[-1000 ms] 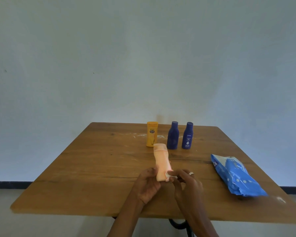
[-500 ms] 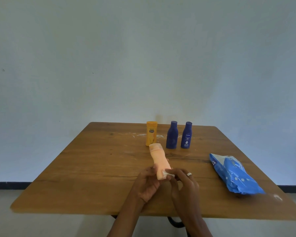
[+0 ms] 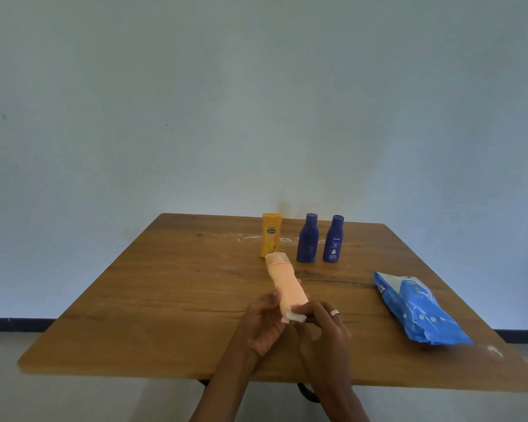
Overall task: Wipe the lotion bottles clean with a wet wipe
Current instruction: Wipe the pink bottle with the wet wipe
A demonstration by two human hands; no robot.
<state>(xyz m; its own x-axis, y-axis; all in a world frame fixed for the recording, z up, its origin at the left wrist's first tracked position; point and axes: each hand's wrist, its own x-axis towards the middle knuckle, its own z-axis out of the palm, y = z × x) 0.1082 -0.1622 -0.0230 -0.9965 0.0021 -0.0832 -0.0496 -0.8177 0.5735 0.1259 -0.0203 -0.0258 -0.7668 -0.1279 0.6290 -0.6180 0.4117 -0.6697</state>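
Above wooden table point(image 3: 165, 300), left hand point(image 3: 264, 322) grips peach bottle point(image 3: 285, 284); right hand point(image 3: 325, 325) pinches wipe point(image 3: 296, 317) against its base.

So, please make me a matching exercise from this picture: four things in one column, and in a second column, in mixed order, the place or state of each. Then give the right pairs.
Things
1. peach bottle
2. yellow bottle
3. wet wipe
4. blue wipes pack

Places or states
A. lies flat on the right side of the table
B. stands upright at the far edge, left of the two dark blue bottles
C. held tilted in the left hand
D. pressed against the bottle's lower end by the right hand

Pairs: 1-C, 2-B, 3-D, 4-A
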